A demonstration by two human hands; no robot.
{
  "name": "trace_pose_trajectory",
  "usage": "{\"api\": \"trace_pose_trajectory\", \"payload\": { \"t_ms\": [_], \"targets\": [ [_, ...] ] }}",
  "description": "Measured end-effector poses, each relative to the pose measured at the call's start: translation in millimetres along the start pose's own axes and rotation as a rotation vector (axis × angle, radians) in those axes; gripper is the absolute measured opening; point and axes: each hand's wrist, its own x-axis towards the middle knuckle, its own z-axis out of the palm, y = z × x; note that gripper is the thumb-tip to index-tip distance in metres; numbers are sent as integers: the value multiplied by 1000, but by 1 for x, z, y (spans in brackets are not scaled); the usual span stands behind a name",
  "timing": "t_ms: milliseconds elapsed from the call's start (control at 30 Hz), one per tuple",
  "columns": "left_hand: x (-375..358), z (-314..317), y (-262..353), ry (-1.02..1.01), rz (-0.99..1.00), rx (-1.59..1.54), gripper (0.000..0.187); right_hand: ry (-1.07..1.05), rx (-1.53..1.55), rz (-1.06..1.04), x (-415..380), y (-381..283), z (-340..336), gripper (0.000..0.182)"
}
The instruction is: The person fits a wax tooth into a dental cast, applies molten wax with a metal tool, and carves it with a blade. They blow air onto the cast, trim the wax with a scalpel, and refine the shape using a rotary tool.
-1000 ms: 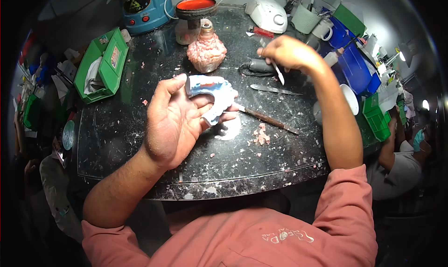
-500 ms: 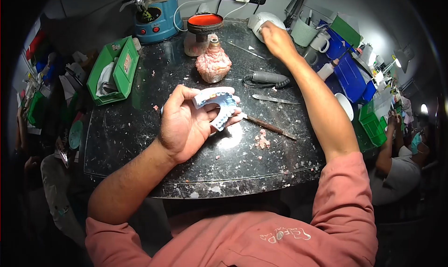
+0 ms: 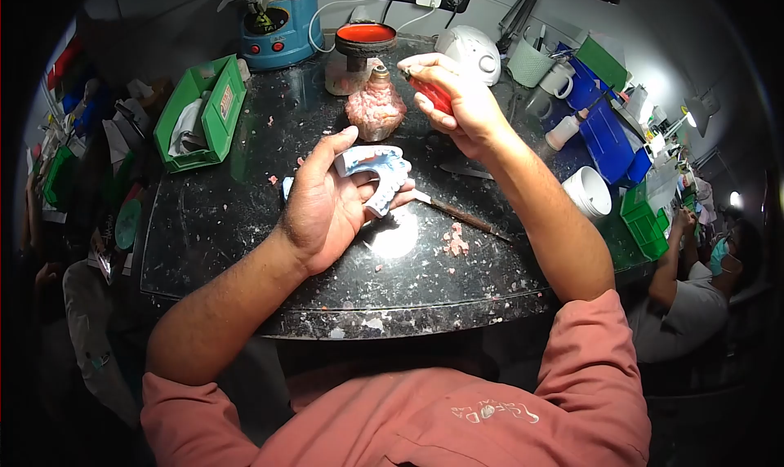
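Observation:
My left hand [image 3: 320,197] holds a pale blue-and-white, horseshoe-shaped dental model [image 3: 372,175], resting on the fingers with the thumb beside it. My right hand [image 3: 465,108] is closed around a red object [image 3: 433,93] with a dark end; its exact kind is mostly hidden by the fingers. It hovers just right of a wax-crusted spirit lamp [image 3: 376,109]. On the bench below the model lies a wax knife [image 3: 465,217] with a brown handle, close to the left fingertips. Pink wax crumbs [image 3: 457,240] are scattered beside it.
Behind the lamp stands a dish of red wax [image 3: 366,34]. A blue machine [image 3: 280,26] and a green bin [image 3: 220,116] are on the left. At the back right is a white device with a knob [image 3: 472,52]; a white tub [image 3: 586,191] sits near my right forearm.
My right hand has come back from the white device toward the lamp and now holds the red object. My left hand has tilted the dental model slightly.

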Motion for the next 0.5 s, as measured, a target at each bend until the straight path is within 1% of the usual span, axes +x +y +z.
{"api": "trace_pose_trajectory", "payload": {
  "t_ms": [33, 67, 200, 300, 367, 400, 433, 467, 500],
  "targets": [
    [0, 0, 0, 5, 6, 9, 62, 41, -2, -18, 0, 2, 3, 21],
    [0, 0, 0, 11, 13, 18, 61, 29, 2, -59, 3, 7, 4, 16],
    [-1, 1, -1, 8, 16, 12, 60, 83, -55, -81, 7, 15, 9, 14],
    [-1, 0, -1, -13, 27, -5, 58, 53, -38, -49, 9, 13, 8, 15],
    [-3, 1, -1, -12, 36, 34, 49, 58, -52, -33, 7, 8, 8, 16],
    [-3, 1, -3, -11, 35, 34, 49, 61, -64, -19, 7, 7, 7, 17],
    [-4, 0, -5, 4, 50, 136, 45, 80, -113, -2, 10, 7, -3, 19],
    [-5, 0, -6, 19, 64, 238, 41, 167, -341, 20, 17, 5, -16, 23],
    [-4, -2, -6, 19, 61, 237, 41, 254, -571, 41, 25, 3, -32, 28]
  ]
}}
